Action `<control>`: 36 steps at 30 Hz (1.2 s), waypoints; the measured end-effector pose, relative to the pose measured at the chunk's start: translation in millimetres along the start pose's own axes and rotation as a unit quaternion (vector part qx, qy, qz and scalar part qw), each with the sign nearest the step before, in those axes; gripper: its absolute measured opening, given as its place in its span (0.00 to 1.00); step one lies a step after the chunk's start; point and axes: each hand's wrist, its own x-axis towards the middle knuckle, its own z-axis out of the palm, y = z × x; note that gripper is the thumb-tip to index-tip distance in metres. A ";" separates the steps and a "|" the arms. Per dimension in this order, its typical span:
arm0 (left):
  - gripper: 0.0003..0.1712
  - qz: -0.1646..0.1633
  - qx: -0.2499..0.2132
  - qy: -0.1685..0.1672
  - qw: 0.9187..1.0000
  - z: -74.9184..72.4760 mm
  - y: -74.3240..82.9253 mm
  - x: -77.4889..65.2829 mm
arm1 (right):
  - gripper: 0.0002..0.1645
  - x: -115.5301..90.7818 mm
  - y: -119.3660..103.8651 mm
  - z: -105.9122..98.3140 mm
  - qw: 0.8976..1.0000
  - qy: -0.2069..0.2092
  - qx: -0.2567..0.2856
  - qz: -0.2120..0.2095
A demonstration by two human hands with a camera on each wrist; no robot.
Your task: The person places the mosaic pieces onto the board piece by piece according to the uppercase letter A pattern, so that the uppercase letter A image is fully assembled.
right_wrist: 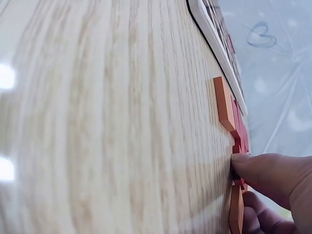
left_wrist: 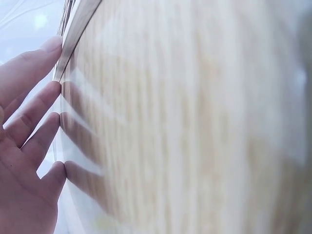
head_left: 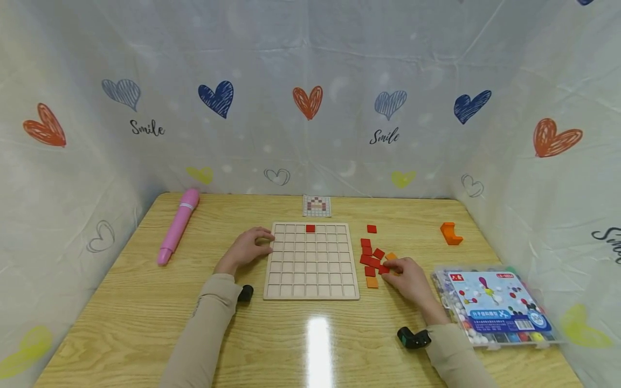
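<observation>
A wooden grid board [head_left: 311,295] lies in the middle of the table, with one red square tile [head_left: 310,228] in its far row. At the board's left edge, my left hand [head_left: 248,248] touches the frame with thumb and fingertips; in the left wrist view its fingers [left_wrist: 41,139] are spread and fairly straight. Right of the board, several red tiles [head_left: 370,261] lie in a loose group with a few orange tiles [head_left: 371,282]. My right hand [head_left: 409,280] pinches a red tile [head_left: 384,269] at the group's right side, its thumb [right_wrist: 265,170] on the tile's near edge.
A small pattern card [head_left: 317,206] lies beyond the board. At the far left is a pink pen-shaped object [head_left: 178,226]. An orange angled piece [head_left: 451,234] sits at the right, and a clear case of coloured beads [head_left: 499,304] stands beside my right forearm. Curtains surround the table [head_left: 271,345].
</observation>
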 end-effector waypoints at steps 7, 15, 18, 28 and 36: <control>0.20 0.002 0.005 0.002 1.000 -0.3 0.8 -0.9 | 0.14 -0.6 2.0 0.3 1.000 0.001 0.001 -0.003; 0.20 0.003 0.003 0.000 1.000 -0.2 -0.2 -2.2 | 0.13 -1.5 1.6 0.5 1.000 -0.001 -0.001 -0.002; 0.20 0.000 0.003 -0.001 1.000 -0.4 0.3 -1.9 | 0.14 -1.6 0.3 0.1 1.000 -0.002 0.002 0.001; 0.20 0.000 0.011 -0.003 1.000 -0.4 1.4 -0.3 | 0.14 -1.8 0.4 -0.9 1.000 0.003 0.004 0.000; 0.20 -0.001 0.011 -0.004 1.000 -1.7 2.8 -0.4 | 0.16 2.1 -0.9 -3.0 1.000 0.000 0.008 0.005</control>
